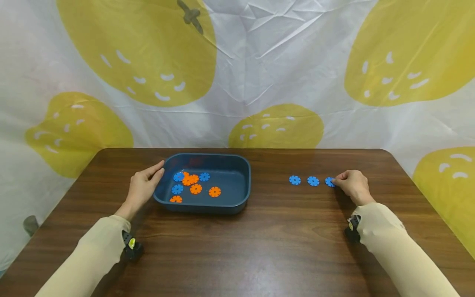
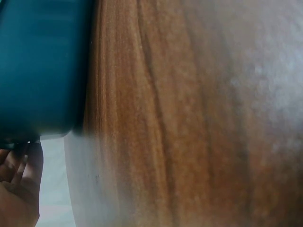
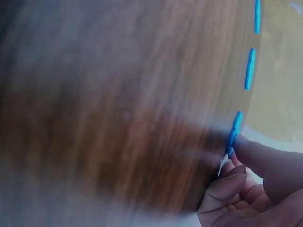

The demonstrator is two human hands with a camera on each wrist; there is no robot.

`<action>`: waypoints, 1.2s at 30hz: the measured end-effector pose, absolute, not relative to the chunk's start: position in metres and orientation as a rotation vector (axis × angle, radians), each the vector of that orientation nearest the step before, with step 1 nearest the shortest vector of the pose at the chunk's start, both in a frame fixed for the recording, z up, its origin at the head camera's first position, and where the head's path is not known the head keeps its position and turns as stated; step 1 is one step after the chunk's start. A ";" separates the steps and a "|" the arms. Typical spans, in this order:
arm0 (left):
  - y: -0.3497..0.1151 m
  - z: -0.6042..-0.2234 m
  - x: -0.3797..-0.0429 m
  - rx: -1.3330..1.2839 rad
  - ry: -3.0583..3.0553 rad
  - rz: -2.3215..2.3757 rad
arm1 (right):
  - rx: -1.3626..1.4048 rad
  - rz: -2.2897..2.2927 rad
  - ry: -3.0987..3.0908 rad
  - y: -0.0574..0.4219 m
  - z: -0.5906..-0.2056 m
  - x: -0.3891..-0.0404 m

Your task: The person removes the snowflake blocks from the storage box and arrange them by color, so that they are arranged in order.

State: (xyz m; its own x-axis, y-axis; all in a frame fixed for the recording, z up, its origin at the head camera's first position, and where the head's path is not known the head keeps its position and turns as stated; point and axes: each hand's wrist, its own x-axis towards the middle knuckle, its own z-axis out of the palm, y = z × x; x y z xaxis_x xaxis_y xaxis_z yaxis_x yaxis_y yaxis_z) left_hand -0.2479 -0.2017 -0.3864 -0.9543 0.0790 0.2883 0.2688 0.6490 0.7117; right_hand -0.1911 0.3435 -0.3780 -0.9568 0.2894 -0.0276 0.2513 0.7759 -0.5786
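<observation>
Right of the tray [image 1: 208, 209], my right hand [image 1: 353, 185] pinched a blue disc [image 1: 328, 182], probably light, stiff, best held by its rim; my left hand [image 1: 142, 186], fingers extended, touched the tray's left end.

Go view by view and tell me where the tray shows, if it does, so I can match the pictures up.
Head: tray left of centre, just below mid-height.
Left wrist: upper-left corner, cut off by the picture's edge.
Right wrist: not in it.
Shared landmark: the wooden table, in all three views.
</observation>
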 end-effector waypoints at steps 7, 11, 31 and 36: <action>-0.203 -0.387 -0.245 -0.272 -2.646 -1.189 | -0.453 0.934 -2.903 0.342 -0.381 -0.191; -0.202 -0.387 -0.244 -0.266 -2.657 -1.201 | -0.486 1.061 -2.862 0.342 -0.383 -0.189; -0.201 -0.383 -0.250 -0.279 -2.643 -1.214 | -0.213 1.828 -2.504 0.225 -0.333 -0.210; -0.201 -0.384 -0.250 -0.288 -2.637 -1.205 | -0.184 1.976 -2.439 0.183 -0.325 -0.217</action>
State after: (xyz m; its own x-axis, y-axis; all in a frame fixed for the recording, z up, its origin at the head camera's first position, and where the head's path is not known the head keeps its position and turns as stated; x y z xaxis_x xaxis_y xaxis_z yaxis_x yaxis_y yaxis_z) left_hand -0.2504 -0.2006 -0.3841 -0.9548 0.0829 0.2854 0.2700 0.6432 0.7165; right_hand -0.2172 0.1827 -0.3248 -0.9932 0.0889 -0.0758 0.0926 0.2031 -0.9748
